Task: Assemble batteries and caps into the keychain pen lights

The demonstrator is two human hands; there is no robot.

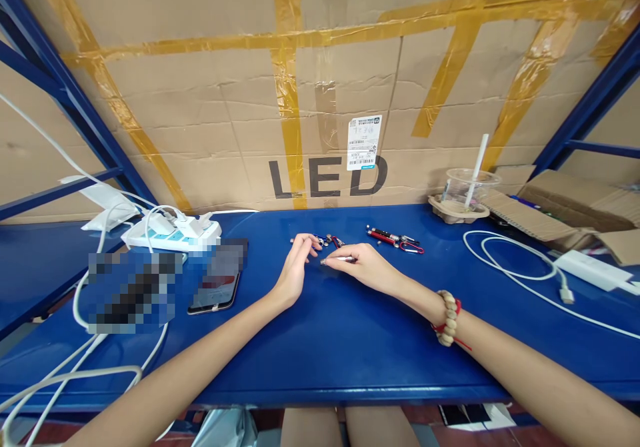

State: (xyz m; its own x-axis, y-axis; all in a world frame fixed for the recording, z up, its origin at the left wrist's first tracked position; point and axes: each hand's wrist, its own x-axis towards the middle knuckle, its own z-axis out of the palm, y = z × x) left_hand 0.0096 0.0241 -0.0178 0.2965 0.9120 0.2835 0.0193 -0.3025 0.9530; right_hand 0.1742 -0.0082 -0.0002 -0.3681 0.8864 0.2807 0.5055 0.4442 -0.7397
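My right hand pinches a slim metallic tube, like a small penlight, its end pointing left. My left hand is just left of it, fingers loosely stretched and slightly curved, with nothing visible held. Behind my left fingertips lie a blue slim item and small key-ring clips, partly hidden by the hand. To the right, beyond my right hand, lie red and black penlight-like tubes with a red carabiner clip. Tiny round pieces are scattered beside them, too small to name.
A phone and a white power strip with cables stand on the blue table at left. Right are a plastic cup with straw, a white cable, a charger and an open carton. A large cardboard box stands behind.
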